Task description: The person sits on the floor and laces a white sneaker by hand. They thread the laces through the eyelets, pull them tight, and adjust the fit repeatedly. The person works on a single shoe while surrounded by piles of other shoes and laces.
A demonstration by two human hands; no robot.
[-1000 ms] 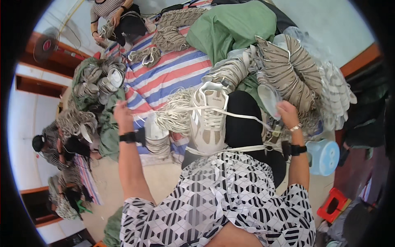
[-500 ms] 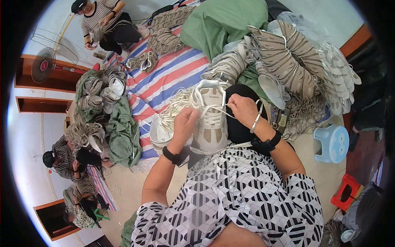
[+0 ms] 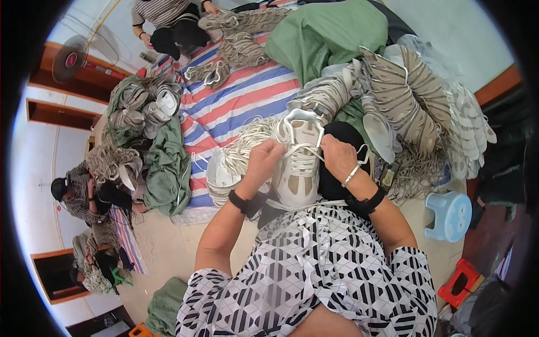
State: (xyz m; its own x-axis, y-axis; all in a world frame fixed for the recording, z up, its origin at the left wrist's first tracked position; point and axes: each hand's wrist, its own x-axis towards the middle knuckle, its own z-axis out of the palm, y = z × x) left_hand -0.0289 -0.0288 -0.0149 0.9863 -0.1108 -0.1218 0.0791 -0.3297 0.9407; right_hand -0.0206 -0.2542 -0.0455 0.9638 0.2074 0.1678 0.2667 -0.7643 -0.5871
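A beige-and-white sneaker (image 3: 299, 190) rests toe toward me on my lap, its white shoelace (image 3: 304, 164) crossing the tongue in several rows. At the left edge of the lacing, my left hand (image 3: 264, 161) is closed, apparently pinching a lace; its fingertips are partly hidden. My right hand (image 3: 340, 160) is closed at the opposite edge, with a lace between its fingers and a loose loop of it hanging past the wrist. Left of the shoe lies a bundle of cream laces (image 3: 250, 147) on a pale shoe piece (image 3: 221, 175).
Stacked shoe uppers (image 3: 401, 98) rise at my right, near a blue stool (image 3: 448, 215) and a red stool (image 3: 460, 282). Ahead spreads a striped sheet (image 3: 241, 92) with a green sack (image 3: 327, 36). Other people sit along the left (image 3: 84, 194) and far side (image 3: 171, 25).
My hands have moved apart to either side of the lacing, drawing the lace across the tongue. The view has shifted slightly. The far person now reaches toward the shoe pile.
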